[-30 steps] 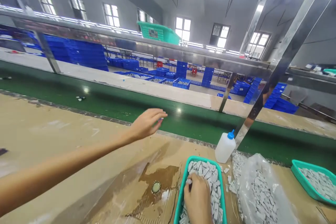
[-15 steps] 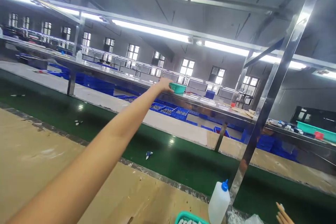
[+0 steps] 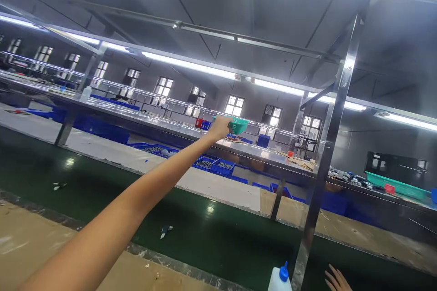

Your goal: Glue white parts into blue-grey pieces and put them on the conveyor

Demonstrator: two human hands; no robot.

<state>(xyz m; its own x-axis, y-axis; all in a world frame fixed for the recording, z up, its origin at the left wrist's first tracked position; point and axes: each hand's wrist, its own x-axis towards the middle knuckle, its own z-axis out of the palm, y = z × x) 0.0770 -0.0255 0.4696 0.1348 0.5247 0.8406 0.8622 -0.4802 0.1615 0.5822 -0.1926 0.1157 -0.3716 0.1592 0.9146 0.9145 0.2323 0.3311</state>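
My left arm stretches far forward and up over the green conveyor belt (image 3: 102, 182). At its end my left hand (image 3: 221, 127) grips the near edge of a small teal basket (image 3: 238, 124), which is held slightly above the steel upper shelf (image 3: 153, 120). Only the fingertips of my right hand (image 3: 336, 278) show at the bottom edge, spread apart and holding nothing, just right of the steel post (image 3: 324, 159). A white squeeze bottle with a blue cap (image 3: 280, 279) stands left of that post.
A small dark part (image 3: 165, 231) and another scrap (image 3: 58, 186) lie on the belt. Brown cardboard covers the near bench (image 3: 27, 245). Blue crates (image 3: 218, 166) sit beyond the belt under the shelf. A long teal tray (image 3: 398, 186) rests on the shelf at right.
The view has tilted up from the bench. My left hand rose from above the belt to the shelf and took hold of the teal basket. My right hand left the basket of grey parts.
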